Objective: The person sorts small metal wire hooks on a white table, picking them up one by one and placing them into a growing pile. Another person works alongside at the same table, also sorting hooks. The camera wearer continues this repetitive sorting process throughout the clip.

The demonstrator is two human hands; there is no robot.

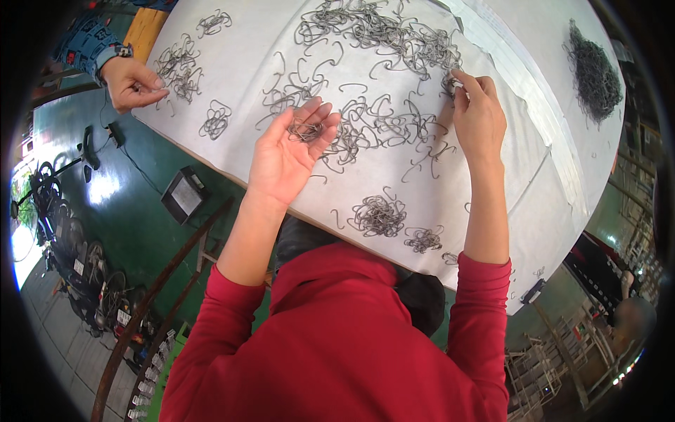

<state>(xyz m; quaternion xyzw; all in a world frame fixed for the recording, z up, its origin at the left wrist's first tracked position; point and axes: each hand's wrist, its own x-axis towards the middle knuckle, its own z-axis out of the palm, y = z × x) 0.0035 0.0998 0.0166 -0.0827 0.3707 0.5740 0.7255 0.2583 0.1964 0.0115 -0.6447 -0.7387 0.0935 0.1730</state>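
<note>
My left hand (287,160) is palm up with its fingers curled, cradling a small clump of grey metal wire hooks (304,131). At the right end of the far pile of hooks (380,28), my right hand (481,118) has thumb and forefinger together on a hook or two, partly hidden by the fingers. Between and beyond my hands, loose S-shaped hooks (394,125) lie spread over the white-covered table (429,200). Nearer to me sit a round heap of hooks (380,215) and a smaller heap (424,240).
A co-worker's hand (133,84) reaches over the table's left edge beside another group of hooks (179,67). A dense dark heap (595,74) lies at the far right. Folded white sheeting (527,91) runs along the right. A black bin (185,195) stands on the green floor.
</note>
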